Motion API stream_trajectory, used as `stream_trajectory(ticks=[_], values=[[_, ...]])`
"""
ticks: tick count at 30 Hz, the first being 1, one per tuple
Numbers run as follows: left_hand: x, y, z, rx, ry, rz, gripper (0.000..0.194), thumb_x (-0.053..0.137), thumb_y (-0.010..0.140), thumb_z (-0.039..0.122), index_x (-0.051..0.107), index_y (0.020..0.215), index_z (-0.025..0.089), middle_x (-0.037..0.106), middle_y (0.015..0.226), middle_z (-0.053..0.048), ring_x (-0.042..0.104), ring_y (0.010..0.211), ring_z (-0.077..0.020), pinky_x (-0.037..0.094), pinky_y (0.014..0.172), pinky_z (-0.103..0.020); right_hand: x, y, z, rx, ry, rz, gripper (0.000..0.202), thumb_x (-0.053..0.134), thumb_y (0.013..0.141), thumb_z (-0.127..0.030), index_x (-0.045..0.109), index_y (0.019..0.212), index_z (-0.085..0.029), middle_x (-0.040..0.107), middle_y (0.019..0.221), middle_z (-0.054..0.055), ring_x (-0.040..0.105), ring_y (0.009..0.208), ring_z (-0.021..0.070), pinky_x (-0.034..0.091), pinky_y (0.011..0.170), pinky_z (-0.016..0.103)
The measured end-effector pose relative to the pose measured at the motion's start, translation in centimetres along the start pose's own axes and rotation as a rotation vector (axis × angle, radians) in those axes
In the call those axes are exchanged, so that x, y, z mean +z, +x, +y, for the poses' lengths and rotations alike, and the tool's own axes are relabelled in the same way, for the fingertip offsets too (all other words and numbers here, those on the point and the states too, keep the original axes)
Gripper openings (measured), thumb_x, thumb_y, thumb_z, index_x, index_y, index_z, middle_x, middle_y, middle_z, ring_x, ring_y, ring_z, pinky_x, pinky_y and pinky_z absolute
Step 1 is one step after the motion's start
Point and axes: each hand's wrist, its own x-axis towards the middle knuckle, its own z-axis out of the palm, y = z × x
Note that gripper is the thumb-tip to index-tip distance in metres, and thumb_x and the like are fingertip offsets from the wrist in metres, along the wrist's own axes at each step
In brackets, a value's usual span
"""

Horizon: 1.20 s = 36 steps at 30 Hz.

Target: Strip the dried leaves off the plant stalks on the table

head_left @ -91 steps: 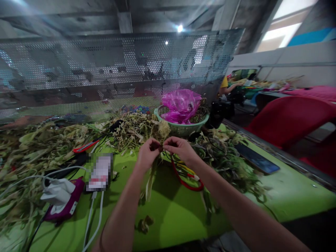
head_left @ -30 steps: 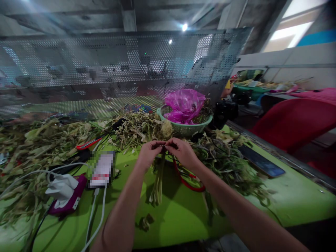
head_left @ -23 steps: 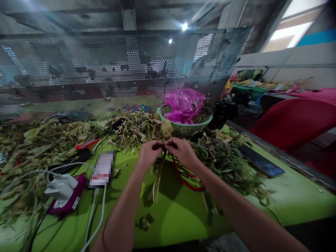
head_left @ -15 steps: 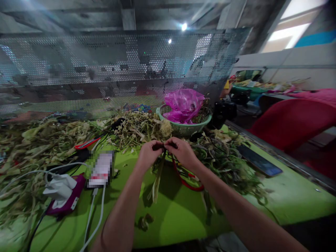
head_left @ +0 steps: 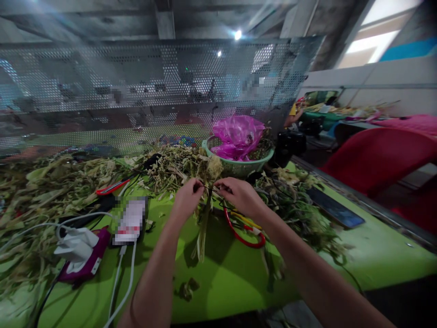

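Note:
Between my hands a thin dark string (head_left: 208, 188) runs taut across the top of a bundle of pale dried stalks (head_left: 202, 237), which hangs down toward the green tabletop. My left hand (head_left: 188, 195) is closed, thumb and forefinger pinching one end of the string. On the other side, my right hand (head_left: 241, 195) pinches the other end, its fingers curled. Whether the string is knotted around the stalks cannot be made out. Under my right wrist lies a red-handled tool (head_left: 236, 234) with yellow pieces beside it, partly hidden by the forearm.
A green basket (head_left: 239, 168) holds a pink plastic bag (head_left: 239, 136). Dried plant heaps (head_left: 68, 182) lie left and right. A red utility knife (head_left: 112, 187), a charging phone (head_left: 131, 221), a purple power strip (head_left: 83, 269) and a dark phone (head_left: 336, 207) are on the table.
My hands have moved apart from almost touching, drawing the string out tight between them above the stalks. The left hand shifted left; the view has turned slightly.

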Motion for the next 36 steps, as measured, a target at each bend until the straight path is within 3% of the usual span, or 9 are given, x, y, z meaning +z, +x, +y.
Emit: stream_trajectory(ticks=[3,6,10,14,20,24,27,32,36], values=[[-0.6,0.2,-0.3,-0.111,-0.080,0.029,0.006,0.054,0.074,0.025,0.055,0.071,0.020,0.058,0.067,0.001,0.051,0.066,-0.0145,0.036,0.065,-0.026,-0.6,0.0,0.4,0.032,-0.132,-0.041,0.017,0.055,0.081,-0.019,0.070,0.089,-0.023,0.068,0.085,0.005,0.061,0.078,0.0189,0.040,0.070,0.027],[-1.0,0.2,-0.4,-0.258,-0.429,-0.011,0.009,0.054,0.073,0.025,0.052,0.068,0.018,0.059,0.066,0.000,0.053,0.063,-0.0127,0.039,0.063,-0.024,-0.5,0.1,1.0,0.168,-0.093,-0.046,0.011,0.058,0.078,-0.022,0.068,0.076,-0.021,0.065,0.072,0.003,0.058,0.067,0.0171,0.037,0.062,0.026],[-1.0,-0.1,0.2,-0.373,-1.022,-0.020,0.010,0.058,0.070,0.022,0.050,0.072,0.017,0.063,0.077,-0.001,0.051,0.058,-0.0079,0.039,0.055,-0.020,0.4,0.4,1.6,0.378,0.343,-0.051,0.018,0.059,0.077,-0.036,0.059,0.072,-0.019,0.054,0.057,-0.003,0.047,0.050,0.0115,0.033,0.051,0.024],[-0.8,-0.2,1.3,-0.337,-1.314,-0.043,0.014,0.060,0.071,0.022,0.047,0.075,0.018,0.066,0.085,-0.004,0.049,0.052,-0.0066,0.038,0.050,-0.020,1.1,0.5,1.4,0.483,0.728,-0.048,0.026,0.065,0.072,-0.040,0.054,0.066,-0.018,0.047,0.056,-0.006,0.043,0.049,0.0084,0.031,0.050,0.022],[-0.5,-0.4,2.1,-0.336,-1.351,-0.059,0.018,0.061,0.075,0.022,0.044,0.075,0.018,0.054,0.064,0.003,0.045,0.047,-0.0055,0.034,0.046,-0.017,0.6,0.2,-0.9,0.416,1.272,0.060,0.016,0.067,0.072,-0.025,0.053,0.067,-0.018,0.063,0.086,-0.001,0.048,0.058,0.0066,0.037,0.054,0.020],[-0.2,-0.5,2.1,-0.354,-1.335,-0.032,0.020,0.062,0.074,0.020,0.042,0.072,0.017,0.047,0.059,0.004,0.040,0.047,-0.0037,0.030,0.046,-0.015,0.7,-0.1,-2.3,0.408,1.397,-0.024,0.016,0.064,0.078,-0.030,0.052,0.075,-0.020,0.065,0.091,0.000,0.058,0.067,0.0101,0.043,0.062,0.022],[0.0,-0.4,2.0,-0.346,-1.295,0.013,0.021,0.062,0.072,0.018,0.041,0.071,0.017,0.043,0.057,0.005,0.037,0.046,-0.0033,0.028,0.045,-0.015,1.0,-0.1,-2.6,0.391,1.346,-0.036,0.019,0.065,0.079,-0.033,0.053,0.074,-0.019,0.063,0.079,0.000,0.059,0.070,0.0116,0.046,0.069,0.024],[0.0,-0.2,1.9,-0.343,-1.201,0.113,0.018,0.059,0.070,0.016,0.041,0.069,0.017,0.040,0.054,0.006,0.031,0.043,-0.0027,0.024,0.044,-0.015,1.2,0.1,-2.4,0.427,1.139,-0.013,0.024,0.064,0.079,-0.035,0.051,0.069,-0.018,0.057,0.068,-0.003,0.055,0.059,0.0092,0.043,0.061,0.022],[-0.2,-0.4,2.2,-0.299,-1.122,0.069,0.012,0.060,0.072,0.021,0.048,0.071,0.017,0.053,0.064,0.002,0.041,0.050,-0.0054,0.032,0.050,-0.018,1.5,0.2,-2.2,0.361,0.936,0.017,0.018,0.064,0.078,-0.033,0.053,0.081,-0.020,0.056,0.065,-0.004,0.055,0.059,0.0106,0.043,0.062,0.024]])
